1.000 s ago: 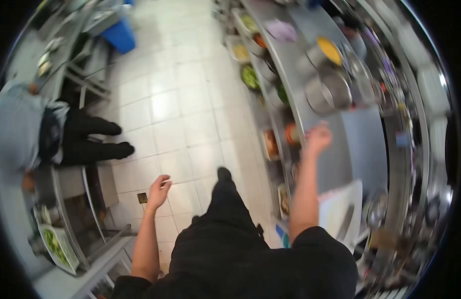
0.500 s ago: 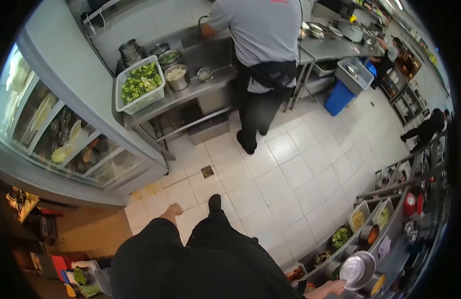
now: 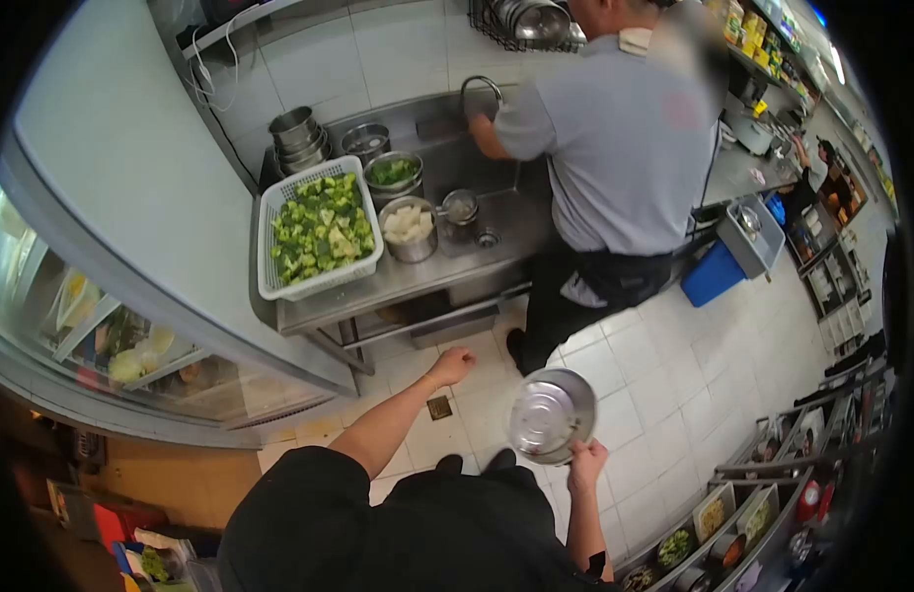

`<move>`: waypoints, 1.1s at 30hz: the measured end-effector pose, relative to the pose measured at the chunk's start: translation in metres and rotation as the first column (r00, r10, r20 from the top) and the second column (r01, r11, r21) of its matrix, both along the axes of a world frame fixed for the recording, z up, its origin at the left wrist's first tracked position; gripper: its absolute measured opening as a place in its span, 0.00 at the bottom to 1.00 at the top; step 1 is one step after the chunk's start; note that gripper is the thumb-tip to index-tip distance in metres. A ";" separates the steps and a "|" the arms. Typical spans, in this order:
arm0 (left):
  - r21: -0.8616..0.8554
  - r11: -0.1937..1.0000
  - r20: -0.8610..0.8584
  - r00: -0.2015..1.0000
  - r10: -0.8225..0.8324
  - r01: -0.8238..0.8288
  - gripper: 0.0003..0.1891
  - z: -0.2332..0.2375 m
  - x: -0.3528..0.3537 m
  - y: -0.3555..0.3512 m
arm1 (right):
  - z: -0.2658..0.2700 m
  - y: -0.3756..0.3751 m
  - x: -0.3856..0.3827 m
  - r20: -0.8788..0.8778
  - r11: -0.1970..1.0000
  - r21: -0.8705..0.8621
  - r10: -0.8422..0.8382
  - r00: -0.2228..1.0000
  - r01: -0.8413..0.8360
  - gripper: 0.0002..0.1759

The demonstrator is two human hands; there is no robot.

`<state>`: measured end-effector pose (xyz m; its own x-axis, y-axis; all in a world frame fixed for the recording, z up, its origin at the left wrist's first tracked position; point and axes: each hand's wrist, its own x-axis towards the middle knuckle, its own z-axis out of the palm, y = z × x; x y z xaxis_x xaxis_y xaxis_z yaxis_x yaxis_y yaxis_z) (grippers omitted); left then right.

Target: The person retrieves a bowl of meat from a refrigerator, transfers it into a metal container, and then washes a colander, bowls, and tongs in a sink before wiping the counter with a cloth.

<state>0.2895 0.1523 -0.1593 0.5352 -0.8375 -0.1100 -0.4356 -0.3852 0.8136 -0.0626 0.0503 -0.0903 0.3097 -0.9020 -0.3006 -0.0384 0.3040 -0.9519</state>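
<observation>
In the head view, my right hand (image 3: 587, 462) grips the rim of a round metal bowl (image 3: 549, 416) above the tiled floor, near the co-worker's legs. The bowl is tilted, its ringed round base facing up at me. My left hand (image 3: 453, 367) is stretched forward with its fingers curled in, and I see nothing in it. It hovers in front of the steel sink counter (image 3: 363, 304). On that counter, a white basket (image 3: 324, 286) is full of cut broccoli (image 3: 324, 232). Beside the basket stands a metal pot (image 3: 412, 253) of pale chunks.
A co-worker in a grey shirt (image 3: 625, 148) stands at the sink, one hand by the faucet (image 3: 482, 83). On my left is a glass-door fridge (image 3: 181, 296). A blue bin (image 3: 716, 276) stands farther right. Food containers (image 3: 714, 518) line the lower-right counter.
My right hand has carried the metal bowl from the lower-right food counter to in front of me. My left arm has reached forward. I am closer to the sink; the co-worker leans toward the faucet.
</observation>
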 end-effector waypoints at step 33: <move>0.024 0.967 -0.408 0.881 0.240 -0.252 0.16 0.170 0.519 -0.342 | 0.092 -0.151 0.424 -0.218 0.935 -0.014 0.343 0.914 -0.354 0.10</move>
<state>0.8086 -0.1898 0.0103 0.6384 -0.6911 -0.3388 0.0393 -0.4103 0.9111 0.3618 -0.1003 0.0018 0.5429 -0.7643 -0.3480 -0.3321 0.1852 -0.9249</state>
